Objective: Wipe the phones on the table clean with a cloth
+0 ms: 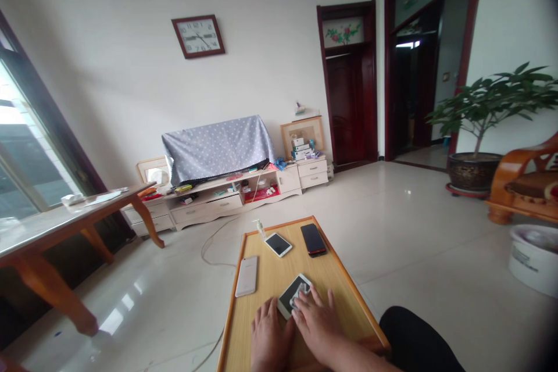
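Note:
A white smartphone point(285, 306) with a dark screen lies slanted on the small wooden table. My left hand point(269, 334) grips its lower left edge, fingers close together; the thumb is partly hidden. On the screen, the fingers of my right hand point(317, 319) press a crumpled grey-white wipe point(299, 295), with the outer fingers spread past the phone's right side. Farther up the tabletop are a second white phone point(278, 244), face up, and a black phone point(313, 239) with a red edge. A pale pink phone point(247, 276) rests face down by the left rim.
A clear pump bottle point(260, 229) stands at the small table's point(344, 308) far left corner. Left is a larger wooden table point(87, 212). A cable point(209, 250) trails over the floor. Ahead is a low cabinet point(209, 209); right are a white bucket point(534, 261) and potted plant point(475, 168).

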Demonstrator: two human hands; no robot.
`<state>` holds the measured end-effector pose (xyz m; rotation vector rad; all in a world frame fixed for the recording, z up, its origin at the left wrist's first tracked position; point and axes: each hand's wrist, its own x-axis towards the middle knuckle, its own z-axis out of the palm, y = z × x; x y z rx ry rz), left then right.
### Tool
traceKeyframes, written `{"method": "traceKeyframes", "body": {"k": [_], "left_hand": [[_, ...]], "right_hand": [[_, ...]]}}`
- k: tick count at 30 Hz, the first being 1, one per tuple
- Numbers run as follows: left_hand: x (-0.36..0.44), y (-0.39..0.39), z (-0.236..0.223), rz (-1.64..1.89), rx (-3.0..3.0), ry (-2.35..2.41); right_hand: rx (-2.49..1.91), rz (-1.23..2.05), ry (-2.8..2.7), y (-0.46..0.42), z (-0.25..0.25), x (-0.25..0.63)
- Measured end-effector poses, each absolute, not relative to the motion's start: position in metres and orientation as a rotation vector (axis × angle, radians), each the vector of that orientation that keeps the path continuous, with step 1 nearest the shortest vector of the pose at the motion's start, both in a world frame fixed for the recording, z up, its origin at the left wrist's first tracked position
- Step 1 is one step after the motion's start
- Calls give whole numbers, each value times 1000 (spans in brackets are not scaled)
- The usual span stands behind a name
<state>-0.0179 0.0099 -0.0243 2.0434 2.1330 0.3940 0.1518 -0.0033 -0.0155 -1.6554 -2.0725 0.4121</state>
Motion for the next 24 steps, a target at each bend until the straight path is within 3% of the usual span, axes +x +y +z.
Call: {"method": "traceKeyframes", "body": {"k": [10,18,24], "left_hand": [[-16,11,-24,367,2039,2162],[-19,14,-29,318,2030,2151],[-14,13,-23,334,2019,2175]], "right_hand": [[-1840,384,-2002,18,-2,176],[-1498,504,-2168,-10,-7,143],[-1775,380,-2031,18,2,170]]}}
